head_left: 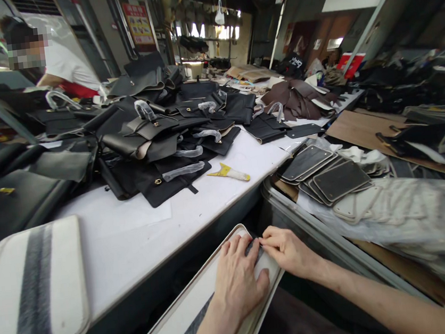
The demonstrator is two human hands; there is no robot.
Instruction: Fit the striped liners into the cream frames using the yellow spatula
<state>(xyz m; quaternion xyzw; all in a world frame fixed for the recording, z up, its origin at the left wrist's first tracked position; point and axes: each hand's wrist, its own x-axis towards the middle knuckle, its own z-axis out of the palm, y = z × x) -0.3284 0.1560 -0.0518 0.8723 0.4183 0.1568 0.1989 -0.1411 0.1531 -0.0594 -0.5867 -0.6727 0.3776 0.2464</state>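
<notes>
A pale rounded panel (203,281) with a raised rim and a dark strip (192,320) along its middle lies tilted before me, below the table edge. My left hand (238,272) rests flat on it, fingers stretched toward its far end and thumb apart. At that far end my right hand (282,248) is closed in a pinch at the strip's end, close to the left fingertips; the exact grip is partly hidden. A similar pale panel (63,271) with a dark stripe lies on the white table at left.
Black leather bag pieces (169,125) with plastic-wrapped handles are heaped on the white table (136,252). A yellow scraper-like tool (229,173) lies near its edge. At right, a bin (292,218) holds dark panels (340,177) and pale pieces. Another person (68,64) leans at far left.
</notes>
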